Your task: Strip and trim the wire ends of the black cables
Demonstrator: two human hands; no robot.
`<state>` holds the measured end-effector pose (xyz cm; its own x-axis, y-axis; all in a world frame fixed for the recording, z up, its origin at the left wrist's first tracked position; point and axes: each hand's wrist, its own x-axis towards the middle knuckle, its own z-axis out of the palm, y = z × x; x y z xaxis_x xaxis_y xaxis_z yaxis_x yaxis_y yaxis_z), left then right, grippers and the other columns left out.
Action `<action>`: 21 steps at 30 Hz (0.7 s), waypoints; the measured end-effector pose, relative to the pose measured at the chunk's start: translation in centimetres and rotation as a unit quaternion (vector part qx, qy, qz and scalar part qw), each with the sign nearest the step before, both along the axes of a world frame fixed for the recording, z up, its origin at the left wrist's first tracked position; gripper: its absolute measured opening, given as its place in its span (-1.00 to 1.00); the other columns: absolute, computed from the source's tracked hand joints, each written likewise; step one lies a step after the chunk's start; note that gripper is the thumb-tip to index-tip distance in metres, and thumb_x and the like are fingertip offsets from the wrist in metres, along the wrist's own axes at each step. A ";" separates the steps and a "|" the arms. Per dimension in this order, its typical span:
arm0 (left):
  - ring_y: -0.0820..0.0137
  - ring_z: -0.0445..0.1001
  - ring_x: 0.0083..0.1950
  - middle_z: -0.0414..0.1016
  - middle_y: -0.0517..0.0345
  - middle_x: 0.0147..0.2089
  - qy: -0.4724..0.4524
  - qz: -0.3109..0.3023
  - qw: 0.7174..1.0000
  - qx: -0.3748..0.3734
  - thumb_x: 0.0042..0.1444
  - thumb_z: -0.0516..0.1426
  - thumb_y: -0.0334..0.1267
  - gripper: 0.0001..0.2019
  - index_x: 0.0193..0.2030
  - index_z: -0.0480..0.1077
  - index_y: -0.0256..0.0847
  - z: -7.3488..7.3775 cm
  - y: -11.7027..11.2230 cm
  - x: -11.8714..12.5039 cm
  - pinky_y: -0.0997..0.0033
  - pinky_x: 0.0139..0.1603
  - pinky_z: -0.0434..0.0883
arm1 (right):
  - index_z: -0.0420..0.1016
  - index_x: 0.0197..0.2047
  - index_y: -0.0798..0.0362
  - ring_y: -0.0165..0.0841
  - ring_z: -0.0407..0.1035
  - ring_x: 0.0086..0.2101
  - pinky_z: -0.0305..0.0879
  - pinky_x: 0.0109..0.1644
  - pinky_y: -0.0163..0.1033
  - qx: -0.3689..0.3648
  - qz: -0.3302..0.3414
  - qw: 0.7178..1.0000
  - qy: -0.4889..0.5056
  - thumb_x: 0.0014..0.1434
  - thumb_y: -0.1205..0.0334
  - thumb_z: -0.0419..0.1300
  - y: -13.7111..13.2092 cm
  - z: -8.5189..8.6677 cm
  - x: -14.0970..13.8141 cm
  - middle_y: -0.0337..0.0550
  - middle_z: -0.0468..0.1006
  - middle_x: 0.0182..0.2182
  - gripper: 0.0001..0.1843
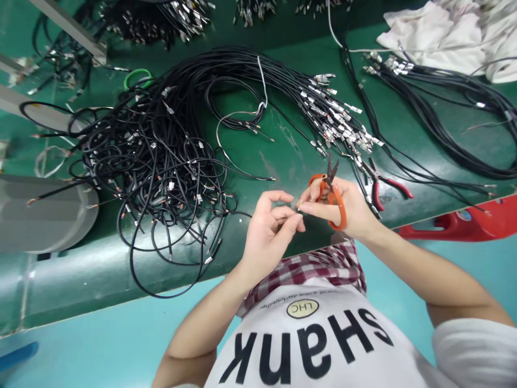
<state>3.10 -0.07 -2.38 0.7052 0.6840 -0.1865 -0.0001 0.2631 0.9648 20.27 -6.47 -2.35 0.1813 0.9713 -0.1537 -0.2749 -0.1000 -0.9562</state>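
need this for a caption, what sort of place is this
Probably a cable-assembly workshop or factory: a green workbench heaped with bundles of black cables, their ends fitted with metal terminals, and red-handled pliers.

The pinched wire tip (pixel 300 209) is barely discernible.

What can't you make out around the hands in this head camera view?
Head view:
- Left hand: whether its fingertips hold anything is too small to tell.
- Orange-handled scissors: handles partly hidden by the right hand.
- Red-handled pliers: jaws lost among black cables.
- White cloth: cut off by the top edge.
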 end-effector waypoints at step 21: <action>0.60 0.30 -0.61 0.51 0.15 -0.42 0.010 0.063 0.998 0.010 0.31 0.15 -0.21 -0.83 -0.15 0.40 -0.31 0.1 1.1 -0.3 0.56 -0.56 0.22 | 0.52 -0.01 0.14 -0.06 0.47 -0.08 0.27 -0.02 -0.02 -0.063 0.003 0.709 -0.703 0.23 0.31 0.24 0.9 0.8 3.7 0.03 0.58 -0.10 -0.74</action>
